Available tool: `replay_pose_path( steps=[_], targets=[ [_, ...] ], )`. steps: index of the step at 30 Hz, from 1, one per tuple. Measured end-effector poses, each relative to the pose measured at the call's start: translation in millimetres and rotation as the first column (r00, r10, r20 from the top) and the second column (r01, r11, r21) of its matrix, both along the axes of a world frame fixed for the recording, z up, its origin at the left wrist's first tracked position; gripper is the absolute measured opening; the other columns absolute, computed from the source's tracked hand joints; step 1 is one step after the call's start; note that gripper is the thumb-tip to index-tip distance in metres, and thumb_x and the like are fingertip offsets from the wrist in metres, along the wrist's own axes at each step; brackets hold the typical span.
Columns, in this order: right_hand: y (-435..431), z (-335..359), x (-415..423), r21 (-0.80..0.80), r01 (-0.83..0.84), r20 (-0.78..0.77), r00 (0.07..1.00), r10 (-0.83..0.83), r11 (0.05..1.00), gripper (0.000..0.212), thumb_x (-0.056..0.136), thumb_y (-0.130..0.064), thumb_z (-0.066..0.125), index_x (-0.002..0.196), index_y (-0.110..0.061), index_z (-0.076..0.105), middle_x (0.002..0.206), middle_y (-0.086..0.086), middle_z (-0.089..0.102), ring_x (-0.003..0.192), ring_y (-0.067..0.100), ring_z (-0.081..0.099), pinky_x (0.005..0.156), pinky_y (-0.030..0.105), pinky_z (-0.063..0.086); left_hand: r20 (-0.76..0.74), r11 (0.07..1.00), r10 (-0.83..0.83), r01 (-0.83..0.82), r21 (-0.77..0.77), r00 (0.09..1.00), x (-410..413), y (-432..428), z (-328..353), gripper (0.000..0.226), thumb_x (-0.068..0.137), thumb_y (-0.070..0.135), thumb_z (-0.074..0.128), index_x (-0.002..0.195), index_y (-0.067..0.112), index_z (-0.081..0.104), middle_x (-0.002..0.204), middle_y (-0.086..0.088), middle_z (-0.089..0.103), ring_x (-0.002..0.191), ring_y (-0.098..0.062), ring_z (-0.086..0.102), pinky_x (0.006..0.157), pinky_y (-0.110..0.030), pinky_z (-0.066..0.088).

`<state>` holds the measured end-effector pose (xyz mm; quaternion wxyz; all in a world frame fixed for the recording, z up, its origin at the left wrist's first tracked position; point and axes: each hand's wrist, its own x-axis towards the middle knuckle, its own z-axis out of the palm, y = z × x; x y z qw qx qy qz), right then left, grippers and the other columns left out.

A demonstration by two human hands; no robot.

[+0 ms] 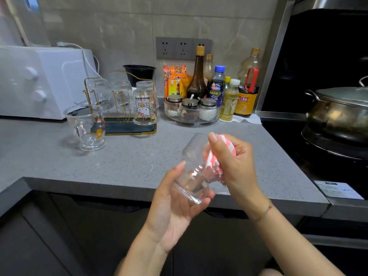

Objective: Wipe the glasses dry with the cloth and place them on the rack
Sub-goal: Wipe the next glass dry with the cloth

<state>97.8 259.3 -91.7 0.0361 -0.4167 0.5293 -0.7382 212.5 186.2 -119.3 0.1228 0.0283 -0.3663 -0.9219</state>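
- Five glasses counted: one glass (194, 172) in my left hand (173, 212), one handled glass (87, 128) standing on the counter (129, 160), three upturned glasses (145, 102) on the rack (129, 128).
- One cloth (211, 162), in my right hand (233, 162).
- One rack.
- Six bottles (198, 80), as far as I can make out.
- Three lidded jars (190, 103) in one clear bowl (191, 117).
- Three wall sockets (183, 48).
- One pot (336, 112).
- One white appliance (39, 100) with two knobs (30, 73).
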Motion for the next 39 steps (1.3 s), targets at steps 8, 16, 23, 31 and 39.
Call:
replay_pose_path(
  steps=[8, 16, 23, 31, 39],
  targets=[
    [-2.4, 3.1, -5.8, 0.044, 0.076, 0.074, 0.994, -0.079, 0.996, 0.062, 0.076, -0.041, 0.065, 0.065, 0.017, 0.047, 0.054, 0.014, 0.045, 0.047, 0.019, 0.04, 0.045, 0.02, 0.033, 0.108, 0.832, 0.337, -0.242, -0.499, 0.935, -3.3, 4.2, -5.6, 0.082, 0.057, 0.074, 0.068, 0.127, 0.033, 0.057, 0.121, 0.003, 0.068, 0.103, -0.015, 0.07, 0.076, -0.035, 0.061],
    [-5.5, -0.4, 1.7, 0.062, 0.07, 0.127, 0.989, -0.077, 0.996, 0.051, 0.08, -0.029, 0.064, 0.062, 0.015, 0.046, 0.055, 0.013, 0.044, 0.05, 0.018, 0.038, 0.048, 0.024, 0.03, -0.158, 0.466, 0.618, -0.521, -0.715, 0.77, 1.3, 11.3, -21.1, 0.081, 0.054, 0.039, 0.085, 0.129, 0.037, 0.054, 0.12, 0.015, 0.067, 0.098, -0.004, 0.07, 0.076, -0.016, 0.055],
    [-3.3, -3.0, 6.2, 0.008, 0.028, 0.058, 0.998, -0.028, 1.0, 0.058, 0.076, -0.04, 0.065, 0.062, 0.013, 0.046, 0.056, 0.022, 0.043, 0.051, 0.019, 0.038, 0.048, 0.023, 0.032, 0.151, 0.944, 0.314, -0.291, -0.159, 0.937, 0.8, 10.0, -8.3, 0.043, 0.068, 0.05, 0.075, 0.092, 0.013, 0.076, 0.086, -0.009, 0.073, 0.056, -0.017, 0.065, 0.047, -0.02, 0.054],
    [-2.5, -2.5, 1.3, 0.004, 0.071, 0.026, 0.997, -0.071, 0.997, 0.061, 0.075, -0.04, 0.064, 0.062, 0.017, 0.046, 0.057, 0.015, 0.042, 0.053, 0.017, 0.036, 0.048, 0.023, 0.031, 0.185, 0.974, 0.192, -0.165, -0.152, 0.964, -4.0, 16.8, -10.4, 0.074, 0.073, 0.078, 0.051, 0.105, 0.017, 0.077, 0.108, -0.008, 0.073, 0.07, -0.023, 0.07, 0.052, -0.03, 0.057],
    [-3.1, 2.7, -4.9, 0.081, 0.136, 0.115, 0.983, -0.145, 0.987, 0.038, 0.09, -0.012, 0.063, 0.054, -0.008, 0.05, 0.041, -0.006, 0.046, 0.041, 0.008, 0.039, 0.042, 0.016, 0.032, -0.221, 0.407, 0.604, -0.534, -0.741, 0.766, -10.4, 10.7, -31.1, 0.087, 0.057, 0.053, 0.081, 0.136, 0.048, 0.043, 0.131, 0.024, 0.055, 0.116, 0.002, 0.059, 0.089, -0.014, 0.05]
  ],
)
